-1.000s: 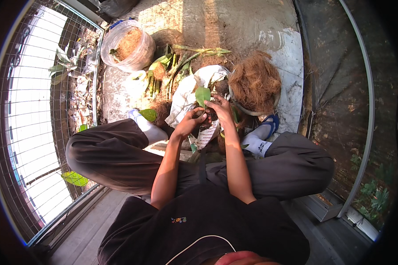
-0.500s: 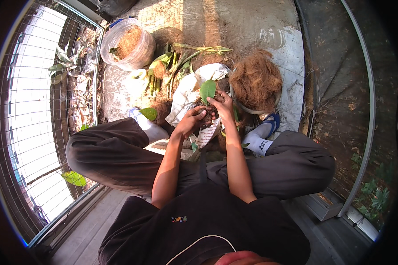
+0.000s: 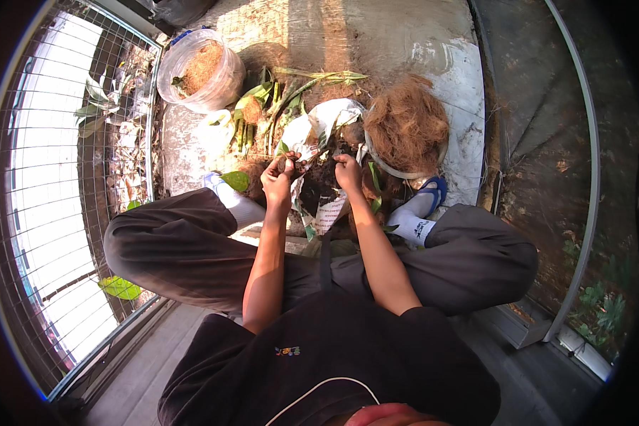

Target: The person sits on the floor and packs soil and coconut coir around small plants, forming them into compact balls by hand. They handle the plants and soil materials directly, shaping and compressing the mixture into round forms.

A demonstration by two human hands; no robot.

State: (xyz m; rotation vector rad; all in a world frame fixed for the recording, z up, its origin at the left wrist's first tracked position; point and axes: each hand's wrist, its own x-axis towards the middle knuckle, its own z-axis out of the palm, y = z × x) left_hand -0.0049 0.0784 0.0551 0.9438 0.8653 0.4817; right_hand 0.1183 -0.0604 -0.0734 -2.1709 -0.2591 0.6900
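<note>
My left hand [image 3: 277, 182] is closed in a pinch on a small plant, whose green leaf [image 3: 282, 148] shows just beyond the fingertips. Its roots are mostly hidden. Across from it, my right hand [image 3: 348, 175] has its fingers curled together at the right side of the sack opening; what they hold, if anything, does not show. Between the hands lies dark soil [image 3: 319, 186] in an opened white sack [image 3: 302, 133], with its printed lower flap [image 3: 329, 214] toward me.
Beyond my right hand stands a round pot heaped with brown coconut fibre [image 3: 408, 126]. A clear plastic tub [image 3: 224, 89] with fibre is at the far left. Cut green leaves and stalks [image 3: 263, 106] lie between. Wire mesh [image 3: 57, 206] borders the left side.
My hands have moved apart from their shared hold on the plant. The left hand has gone left with the plant, its leaf now lower and less visible; more soil shows between them.
</note>
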